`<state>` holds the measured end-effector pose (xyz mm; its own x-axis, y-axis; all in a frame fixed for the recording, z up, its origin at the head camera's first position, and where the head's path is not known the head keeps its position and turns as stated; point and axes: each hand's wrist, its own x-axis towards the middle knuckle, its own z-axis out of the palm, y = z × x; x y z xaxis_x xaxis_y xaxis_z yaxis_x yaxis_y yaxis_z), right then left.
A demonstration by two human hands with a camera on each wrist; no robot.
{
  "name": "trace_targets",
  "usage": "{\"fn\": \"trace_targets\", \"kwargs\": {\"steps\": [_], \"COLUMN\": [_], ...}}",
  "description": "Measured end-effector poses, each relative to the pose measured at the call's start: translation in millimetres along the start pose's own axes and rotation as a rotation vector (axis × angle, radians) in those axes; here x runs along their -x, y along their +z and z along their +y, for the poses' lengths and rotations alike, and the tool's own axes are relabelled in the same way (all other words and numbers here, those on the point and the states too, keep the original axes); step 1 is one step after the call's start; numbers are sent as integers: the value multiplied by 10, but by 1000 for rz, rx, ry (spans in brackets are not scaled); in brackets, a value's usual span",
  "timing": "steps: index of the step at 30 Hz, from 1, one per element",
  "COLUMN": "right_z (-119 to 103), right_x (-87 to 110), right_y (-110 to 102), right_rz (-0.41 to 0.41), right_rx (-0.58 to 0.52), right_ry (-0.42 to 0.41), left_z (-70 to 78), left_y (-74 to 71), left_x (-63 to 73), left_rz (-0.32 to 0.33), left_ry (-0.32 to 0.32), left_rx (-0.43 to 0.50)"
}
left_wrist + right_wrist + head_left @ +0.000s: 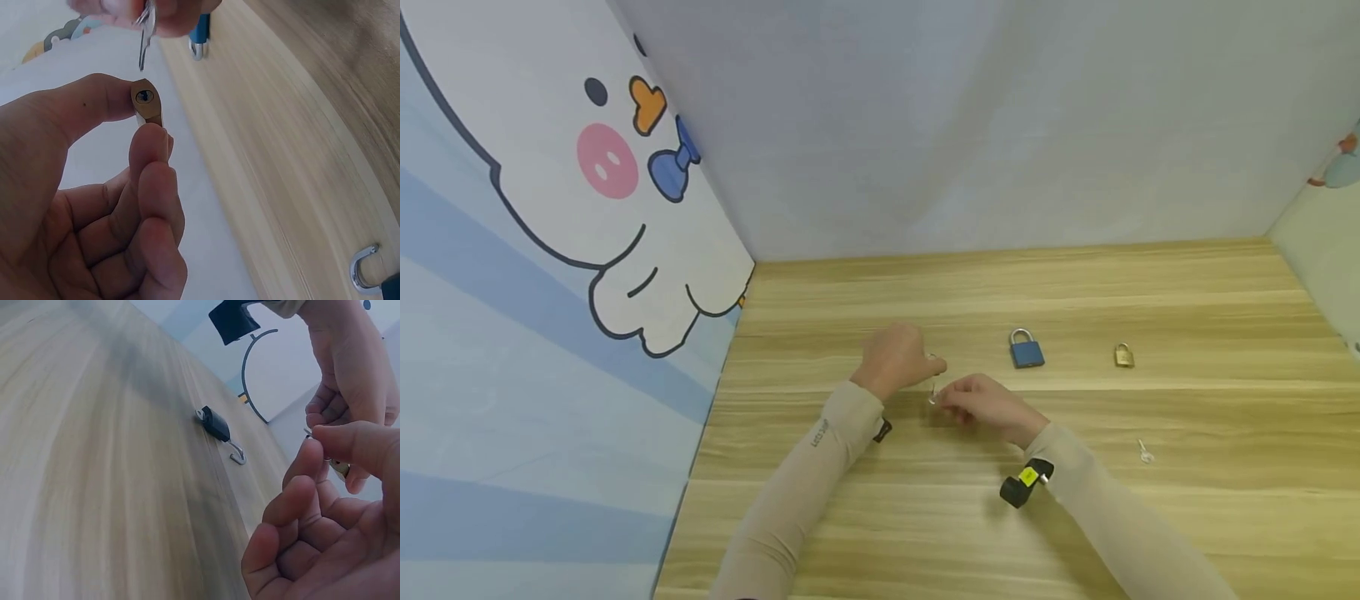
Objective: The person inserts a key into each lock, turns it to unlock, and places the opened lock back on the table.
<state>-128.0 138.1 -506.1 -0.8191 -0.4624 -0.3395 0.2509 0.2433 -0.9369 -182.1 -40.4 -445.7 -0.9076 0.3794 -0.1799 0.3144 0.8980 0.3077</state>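
Note:
A small brass padlock (150,107) is pinched between the thumb and fingers of my left hand (895,358), its keyhole end facing the left wrist camera. Just off that keyhole, my right hand (991,407) pinches a small silver key (147,34) between thumb and index finger. The key's tip points at the keyhole with a gap between them. In the right wrist view the padlock (339,467) is mostly covered by fingers. A dark padlock (216,424) with its shackle swung open and a key in its base lies on the table.
On the wooden table (850,533), a blue padlock (1027,353) lies right of my hands. Farther right are another small brass padlock (1123,356) and a loose silver key (1145,452). A printed wall panel (550,375) borders the left side, and a pale wall stands behind.

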Motion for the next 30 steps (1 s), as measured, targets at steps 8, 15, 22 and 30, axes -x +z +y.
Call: {"fn": "trace_targets", "kwargs": {"steps": [8,15,22,30], "right_z": [-59,-66,-68,-88], "right_x": [-42,-62,-65,-59], "right_y": [-23,-32,-23,46], "right_rz": [-41,-70,-61,19], "right_rx": [-180,-310,-330,-379], "right_ry": [42,92,85,84], "left_z": [25,23,14,15], "left_y": [-12,-31,-29,-24], "left_x": [34,47,33,29], "left_rz": [14,22,3,2], "left_ry": [26,31,36,37], "left_rx": [11,29,20,8]}}
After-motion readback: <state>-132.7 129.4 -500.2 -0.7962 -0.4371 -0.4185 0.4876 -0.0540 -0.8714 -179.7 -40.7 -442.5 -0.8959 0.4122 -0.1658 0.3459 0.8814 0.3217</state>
